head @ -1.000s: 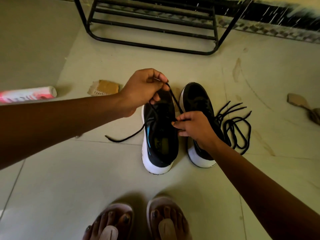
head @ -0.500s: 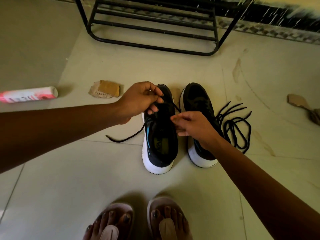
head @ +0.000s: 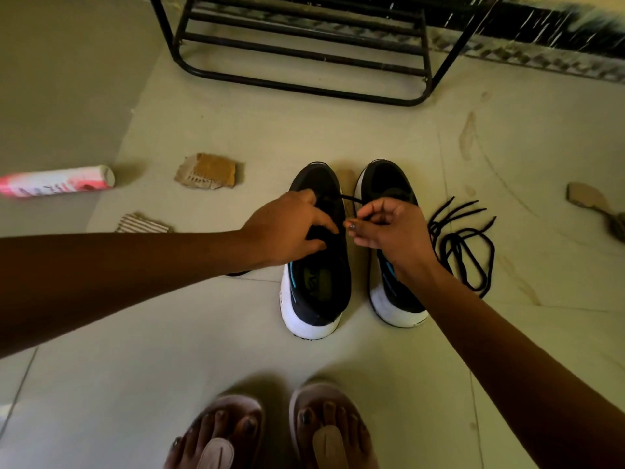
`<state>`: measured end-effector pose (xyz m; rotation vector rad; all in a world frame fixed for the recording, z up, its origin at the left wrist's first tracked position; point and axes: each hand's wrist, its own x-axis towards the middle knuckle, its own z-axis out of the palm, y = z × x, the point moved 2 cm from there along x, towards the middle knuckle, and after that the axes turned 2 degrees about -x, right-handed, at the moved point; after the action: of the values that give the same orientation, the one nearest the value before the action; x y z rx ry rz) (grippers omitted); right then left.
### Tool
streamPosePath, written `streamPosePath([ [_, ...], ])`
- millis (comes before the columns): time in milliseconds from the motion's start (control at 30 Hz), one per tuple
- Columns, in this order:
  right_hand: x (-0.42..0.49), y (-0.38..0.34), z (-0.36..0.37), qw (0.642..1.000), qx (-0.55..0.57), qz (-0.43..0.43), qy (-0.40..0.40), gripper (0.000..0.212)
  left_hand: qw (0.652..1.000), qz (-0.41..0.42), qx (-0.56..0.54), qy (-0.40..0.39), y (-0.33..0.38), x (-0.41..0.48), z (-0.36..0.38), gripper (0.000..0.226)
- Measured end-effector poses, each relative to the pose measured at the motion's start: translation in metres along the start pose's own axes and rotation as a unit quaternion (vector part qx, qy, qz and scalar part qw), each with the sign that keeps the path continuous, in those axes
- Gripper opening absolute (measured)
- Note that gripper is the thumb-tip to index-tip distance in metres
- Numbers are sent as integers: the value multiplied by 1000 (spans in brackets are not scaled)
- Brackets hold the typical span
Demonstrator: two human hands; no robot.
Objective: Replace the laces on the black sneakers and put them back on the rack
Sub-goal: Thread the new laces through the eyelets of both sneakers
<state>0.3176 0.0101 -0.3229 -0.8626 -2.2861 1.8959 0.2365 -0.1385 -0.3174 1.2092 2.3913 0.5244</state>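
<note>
Two black sneakers with white soles stand side by side on the floor, the left sneaker (head: pixel 316 292) and the right sneaker (head: pixel 389 179). My left hand (head: pixel 287 228) rests on the left sneaker's tongue area with fingers spread over the eyelets. My right hand (head: pixel 389 228) pinches a black lace (head: pixel 350 199) that runs from the left sneaker toward it. A loose pile of black laces (head: pixel 466 245) lies on the floor right of the right sneaker. The black metal shoe rack (head: pixel 304 55) stands beyond the sneakers.
A pink and white tube (head: pixel 57 181) lies at the far left. Cardboard scraps (head: pixel 206 170) sit left of the sneakers, a ribbed cardboard scrap (head: pixel 142 224) by my left forearm, and a further scrap of debris (head: pixel 588 198) at the right. My sandalled feet (head: pixel 270 431) are at the bottom edge.
My left hand dropped from a raised pull on the lace down onto the left sneaker. My right hand shifted slightly right and took the lace end in a pinch.
</note>
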Motion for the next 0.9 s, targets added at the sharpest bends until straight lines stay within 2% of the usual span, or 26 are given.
streamPosePath([
  [100,1,2,1,998,-58,-20,22,16,1000,-9,-7,28,1,1,4,30],
  [267,-1,6,4,998,20,35,-38,18,994,-28,-76,71,-2,-1,11,25],
  [400,-1,9,6,998,-9,38,-45,19,987,-37,-121,96,-4,-1,16,25],
  [567,1,13,7,998,5,37,-48,23,975,-68,-174,118,-10,-2,20,33],
  [767,1,12,6,997,32,29,-65,23,982,-42,-129,129,-8,-3,22,33],
  [900,0,14,6,1000,8,15,-2,27,986,4,-66,154,-7,-8,23,26],
])
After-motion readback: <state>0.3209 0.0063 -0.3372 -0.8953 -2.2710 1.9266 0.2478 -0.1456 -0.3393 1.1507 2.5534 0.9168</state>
